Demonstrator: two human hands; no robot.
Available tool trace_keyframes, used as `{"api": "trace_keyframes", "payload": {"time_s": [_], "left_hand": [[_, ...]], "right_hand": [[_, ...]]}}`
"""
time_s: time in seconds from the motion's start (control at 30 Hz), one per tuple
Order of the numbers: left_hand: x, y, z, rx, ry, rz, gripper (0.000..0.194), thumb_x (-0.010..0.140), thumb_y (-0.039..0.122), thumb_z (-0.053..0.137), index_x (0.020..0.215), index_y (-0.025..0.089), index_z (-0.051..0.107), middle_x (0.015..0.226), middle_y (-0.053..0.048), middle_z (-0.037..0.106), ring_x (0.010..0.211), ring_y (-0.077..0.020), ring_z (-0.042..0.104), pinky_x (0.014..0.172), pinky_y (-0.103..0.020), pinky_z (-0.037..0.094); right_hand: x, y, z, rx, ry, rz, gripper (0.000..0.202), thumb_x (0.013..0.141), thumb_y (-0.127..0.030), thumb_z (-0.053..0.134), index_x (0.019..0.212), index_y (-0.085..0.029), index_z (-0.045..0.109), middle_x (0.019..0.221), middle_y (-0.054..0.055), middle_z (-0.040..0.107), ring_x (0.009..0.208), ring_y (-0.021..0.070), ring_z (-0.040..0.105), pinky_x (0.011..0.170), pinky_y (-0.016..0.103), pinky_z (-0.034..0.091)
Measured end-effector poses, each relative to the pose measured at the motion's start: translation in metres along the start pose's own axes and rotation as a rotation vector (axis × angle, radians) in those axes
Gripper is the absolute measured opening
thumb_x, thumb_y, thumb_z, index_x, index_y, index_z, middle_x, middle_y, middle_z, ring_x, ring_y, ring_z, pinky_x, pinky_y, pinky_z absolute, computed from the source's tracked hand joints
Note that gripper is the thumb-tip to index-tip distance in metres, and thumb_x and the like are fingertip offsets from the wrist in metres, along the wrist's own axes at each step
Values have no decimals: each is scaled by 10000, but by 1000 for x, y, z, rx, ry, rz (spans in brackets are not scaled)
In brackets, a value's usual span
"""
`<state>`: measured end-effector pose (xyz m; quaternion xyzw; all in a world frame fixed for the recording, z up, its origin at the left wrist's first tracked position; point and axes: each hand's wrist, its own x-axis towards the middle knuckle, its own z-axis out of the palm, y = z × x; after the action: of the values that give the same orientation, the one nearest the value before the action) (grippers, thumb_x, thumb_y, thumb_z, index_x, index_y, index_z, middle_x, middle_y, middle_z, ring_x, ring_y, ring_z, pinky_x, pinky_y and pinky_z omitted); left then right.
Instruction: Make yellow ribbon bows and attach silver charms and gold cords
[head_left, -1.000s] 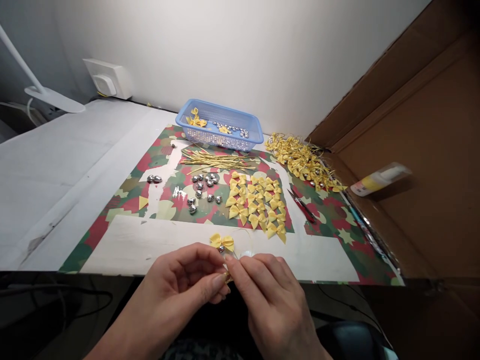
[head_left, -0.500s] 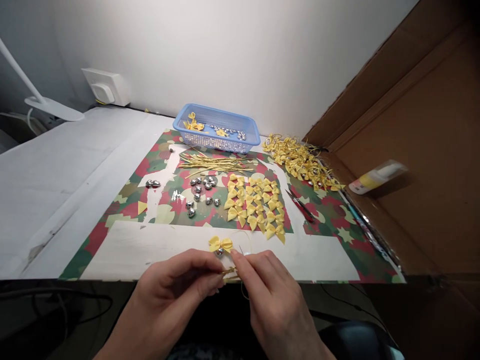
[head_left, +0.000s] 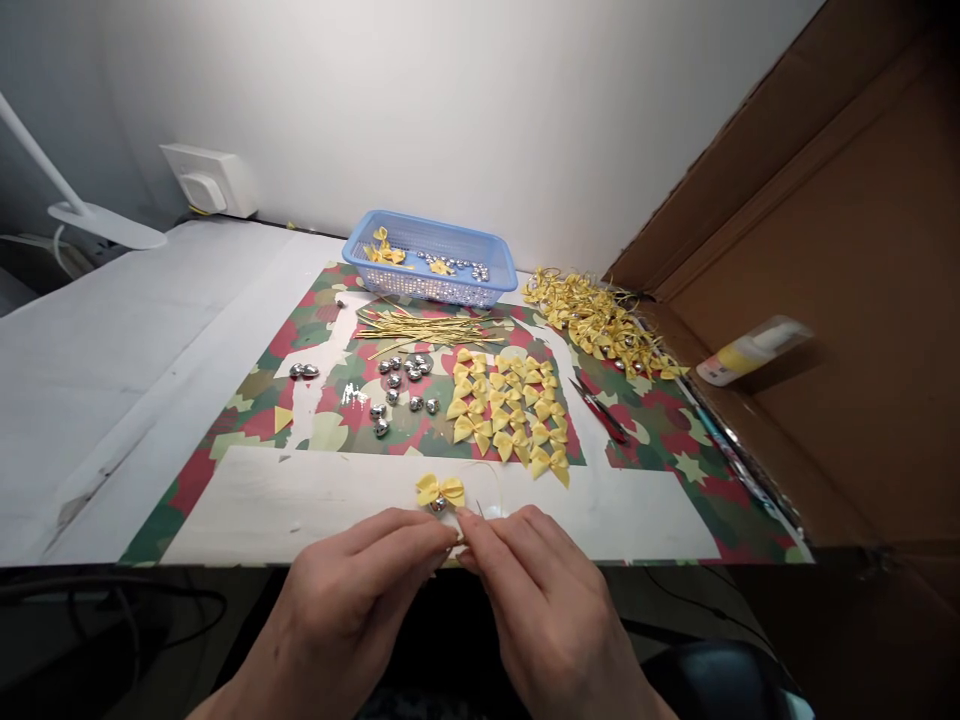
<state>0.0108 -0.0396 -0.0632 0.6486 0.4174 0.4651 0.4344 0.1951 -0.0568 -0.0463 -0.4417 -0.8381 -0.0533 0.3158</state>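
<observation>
At the table's front edge, my left hand (head_left: pixel 352 585) and my right hand (head_left: pixel 544 590) meet fingertip to fingertip. Both are closed in a pinch on a short gold cord (head_left: pixel 460 541), mostly hidden by the fingers. A thin needle (head_left: pixel 481 508) sticks up from my right hand's fingers, and a fine pale thread loops above it. Just beyond the fingertips lies a yellow ribbon bow (head_left: pixel 441 489) with a silver jingle bell (head_left: pixel 438 505) below its knot. Whether the thread is joined to this bow I cannot tell.
Yellow bows (head_left: pixel 510 415) lie in columns, with loose silver bells (head_left: pixel 394 381) to their left. Behind are gold cords (head_left: pixel 427 326) and a blue basket (head_left: pixel 431 285). Red-handled snips (head_left: pixel 604 415), a heap of finished bows (head_left: pixel 592 315) and a glue bottle (head_left: pixel 750 350) are at right.
My hands have drawn together, and the gold cord that showed between them is now almost covered by the fingers. Less of the needle stands out. The bow and bell stay put.
</observation>
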Motion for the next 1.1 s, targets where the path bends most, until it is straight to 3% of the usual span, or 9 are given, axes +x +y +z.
{"api": "trace_keyframes", "payload": {"time_s": [0.17, 0.3, 0.47, 0.67, 0.93, 1.1], "left_hand": [[5, 4, -3, -25, -89, -43, 256, 937, 127, 623, 983, 291, 814, 825, -27, 780, 678, -191, 700, 645, -247, 536], [8, 11, -5, -17, -133, -130, 210, 951, 198, 615, 864, 267, 794, 696, -12, 714, 612, -187, 652, 611, -258, 500], [9, 16, -7, -49, -193, -177, 128, 933, 244, 654, 934, 259, 782, 825, -31, 752, 707, -202, 689, 648, -263, 526], [9, 12, -7, -134, -124, -161, 145, 942, 190, 654, 886, 243, 777, 1006, -60, 756, 931, -234, 718, 804, -273, 579], [13, 15, -11, -339, -152, -377, 177, 944, 264, 688, 798, 208, 771, 972, -57, 728, 939, -221, 682, 826, -249, 537], [15, 16, -12, -333, -219, -404, 209, 959, 297, 663, 803, 197, 759, 994, -70, 688, 958, -241, 655, 856, -293, 522]], "right_hand": [[-2, -1, 0, 86, 50, 23, 243, 988, -24, 524, 1205, -63, 625, 858, 120, 733, 725, 214, 632, 630, 341, 539], [-1, 0, -1, 170, 22, 76, 182, 974, -23, 513, 1003, -141, 649, 758, 64, 669, 674, 193, 581, 607, 316, 489], [5, -1, -3, 338, -1, 218, 183, 975, -51, 504, 890, -176, 606, 747, 32, 629, 678, 169, 572, 618, 286, 456], [11, -4, -5, 488, -27, 319, 194, 978, -83, 512, 847, -180, 618, 752, 20, 638, 705, 154, 606, 642, 264, 468], [5, -2, -11, 816, -100, 585, 189, 1008, -227, 531, 1110, -226, 690, 943, 27, 729, 807, 160, 686, 703, 251, 527], [6, -7, -11, 845, -198, 640, 181, 932, -207, 595, 1072, -216, 709, 876, 13, 704, 710, 149, 622, 639, 245, 491]]}}
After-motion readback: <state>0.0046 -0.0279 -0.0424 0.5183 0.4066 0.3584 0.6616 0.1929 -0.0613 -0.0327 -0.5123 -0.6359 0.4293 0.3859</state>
